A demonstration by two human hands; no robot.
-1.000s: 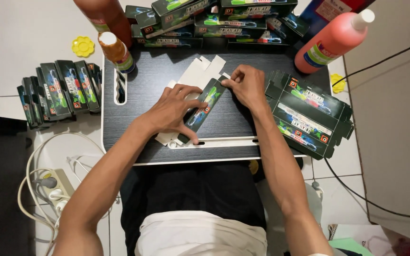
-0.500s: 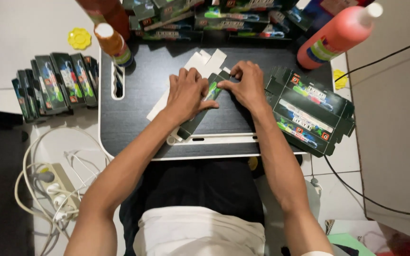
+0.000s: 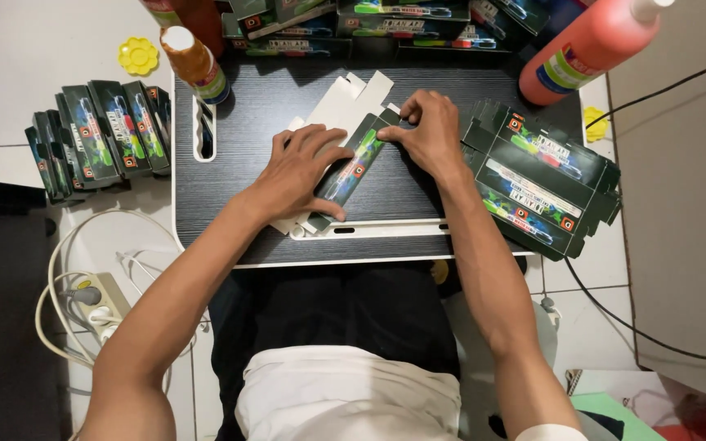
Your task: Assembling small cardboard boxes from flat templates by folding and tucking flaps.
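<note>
**Both hands pressed on a flat carton, mid-tabletop**

The left hand point(image 3: 300, 167) lies flat, fingers spread, on the lower half of a long dark printed carton point(image 3: 351, 170) — no closed grip, just palm and fingertips pinning it down. The right hand point(image 3: 431, 135) pinches the carton's upper end, its grip narrow, fingertips bunched at the edge. The carton lies diagonally across the middle of the black tabletop point(image 3: 247, 163), with its white unprinted flaps point(image 3: 345, 102) splayed out beyond the fingers.

A fanned stack of flat cartons point(image 3: 545, 184) sits just beside the right wrist, overhanging the tabletop's right edge. An orange bottle point(image 3: 194, 65) stands near the far left corner; a large red bottle point(image 3: 590, 49) leans at the far right. More cartons stand in a row on the floor point(image 3: 96, 135) to the left.

Risks, as judged: uneven pressure could crease the carton off its fold line. An outward swing of the right elbow might push the overhanging stack to the floor — it looks loosely piled.
</note>
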